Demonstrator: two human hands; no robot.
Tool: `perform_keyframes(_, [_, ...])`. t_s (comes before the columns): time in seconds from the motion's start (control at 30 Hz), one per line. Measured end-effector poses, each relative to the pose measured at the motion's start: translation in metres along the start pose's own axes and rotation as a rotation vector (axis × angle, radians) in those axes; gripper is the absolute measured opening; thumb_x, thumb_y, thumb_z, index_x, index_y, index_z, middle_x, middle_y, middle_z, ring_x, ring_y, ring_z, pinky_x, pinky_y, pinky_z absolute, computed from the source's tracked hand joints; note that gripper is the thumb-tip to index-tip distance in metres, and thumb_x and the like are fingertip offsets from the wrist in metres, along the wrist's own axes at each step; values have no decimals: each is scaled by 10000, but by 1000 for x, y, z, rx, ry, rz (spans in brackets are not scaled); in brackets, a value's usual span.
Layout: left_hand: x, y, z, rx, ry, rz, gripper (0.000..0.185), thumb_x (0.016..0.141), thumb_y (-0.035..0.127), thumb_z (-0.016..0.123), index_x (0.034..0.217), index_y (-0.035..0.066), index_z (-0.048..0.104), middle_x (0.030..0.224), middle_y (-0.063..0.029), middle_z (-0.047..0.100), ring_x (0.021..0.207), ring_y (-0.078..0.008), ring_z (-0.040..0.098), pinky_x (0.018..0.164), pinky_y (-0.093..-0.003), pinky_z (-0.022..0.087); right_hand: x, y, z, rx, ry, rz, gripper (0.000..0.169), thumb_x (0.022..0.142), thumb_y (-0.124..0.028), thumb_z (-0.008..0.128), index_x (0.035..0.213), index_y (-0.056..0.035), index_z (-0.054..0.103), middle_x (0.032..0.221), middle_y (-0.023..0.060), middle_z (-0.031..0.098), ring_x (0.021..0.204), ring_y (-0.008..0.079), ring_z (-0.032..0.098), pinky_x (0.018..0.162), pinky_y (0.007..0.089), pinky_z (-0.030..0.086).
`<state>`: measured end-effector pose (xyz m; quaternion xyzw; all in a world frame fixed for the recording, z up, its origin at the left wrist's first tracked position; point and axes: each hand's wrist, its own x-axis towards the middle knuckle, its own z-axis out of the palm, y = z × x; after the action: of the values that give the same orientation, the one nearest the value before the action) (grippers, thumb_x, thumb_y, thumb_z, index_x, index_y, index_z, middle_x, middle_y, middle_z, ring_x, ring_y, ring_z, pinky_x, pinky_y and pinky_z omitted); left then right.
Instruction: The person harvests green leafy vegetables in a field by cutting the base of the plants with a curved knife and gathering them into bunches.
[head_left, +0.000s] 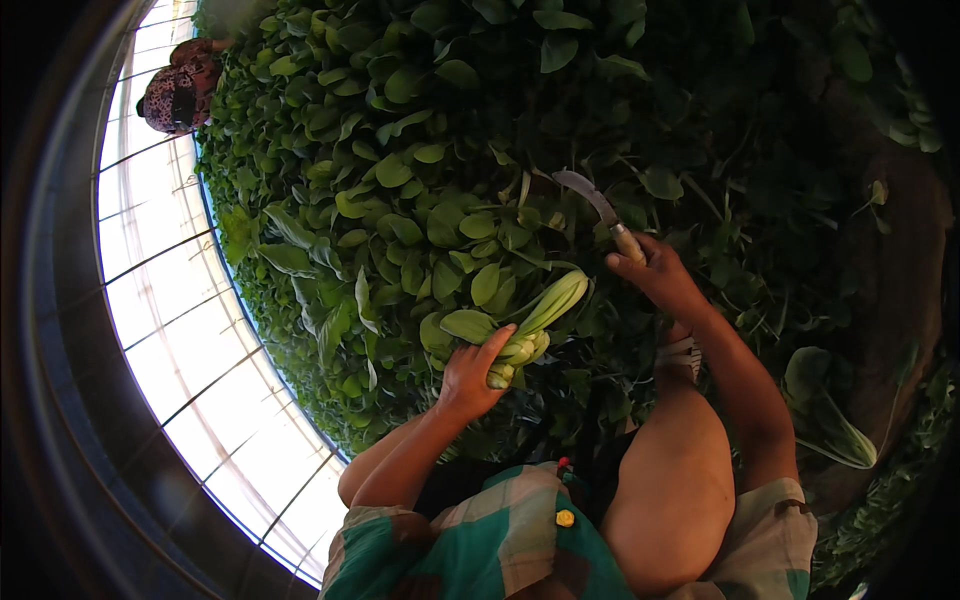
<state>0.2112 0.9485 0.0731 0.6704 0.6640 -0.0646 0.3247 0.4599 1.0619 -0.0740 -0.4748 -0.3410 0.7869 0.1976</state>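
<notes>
My left hand (474, 375) grips several heads of leafy greens (536, 326) that look like bok choy. Their pale green stem bases point up and to the right, and some leaves spread beside my fingers. In my right hand (660, 274) is a sickle, held by its short wooden handle (628, 244). The curved metal blade (589, 191) points away from me, up and to the left, over low leaves and stems. A gap separates the sickle from the bunch. Dense growing greens (405, 165) stand right in front of both hands.
A cut head of greens (851, 439) lies at the right beside a strip of bare soil (900, 285). My bent legs frame the space before me. Far left, another person (180, 90) is among the plants by a bright greenhouse wall (202, 300) with thin ribs.
</notes>
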Motion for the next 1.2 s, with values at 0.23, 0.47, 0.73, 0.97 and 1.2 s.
perform_keyframes(0.23, [-1, 16, -14, -240, -56, -88, 679, 698, 66, 698, 1326, 103, 441, 1137, -133, 581, 1015, -291, 576, 882, -360, 452, -15, -35, 15, 20, -166, -57, 541, 808, -430, 683, 1116, 4, 586, 872, 55, 594, 804, 122, 537, 714, 282, 448])
perform_keyframes(0.47, [18, 49, -59, -440, -307, -16, 781, 672, 61, 733, 1368, 105, 383, 1314, -107, 487, 1168, -264, 507, 972, -343, 405, -47, -74, 4, 212, -132, -221, 447, 816, -259, 707, 1159, -6, 575, 998, 66, 606, 917, 132, 564, 799, 266, 453])
perform_keyframes(0.73, [43, 21, -135, -897, -123, -440, 1044, 584, 95, 848, 1428, 144, 235, 1327, -66, 454, 1176, -193, 478, 1008, -345, 379, -53, -94, -3, 232, -275, -99, 399, 811, -283, 711, 1061, -3, 578, 866, 34, 610, 764, 99, 570, 678, 241, 482])
perform_keyframes(0.97, [99, 73, -111, -489, -232, -183, 844, 688, 61, 703, 1415, 119, 277, 1294, -122, 469, 1184, -217, 465, 996, -347, 370, -30, -97, 25, 101, -152, -261, 338, 851, -253, 667, 1063, -13, 560, 798, 41, 582, 705, 102, 548, 605, 278, 473])
perform_keyframes(1.2, [140, 17, -103, -430, -419, -309, 901, 667, 110, 707, 1441, 106, 246, 1270, -124, 513, 1145, -233, 511, 969, -345, 397, 23, -33, 20, -1013, 488, -827, 423, 836, -201, 616, 1200, -37, 477, 931, 154, 623, 806, 344, 624, 648, 396, 510])
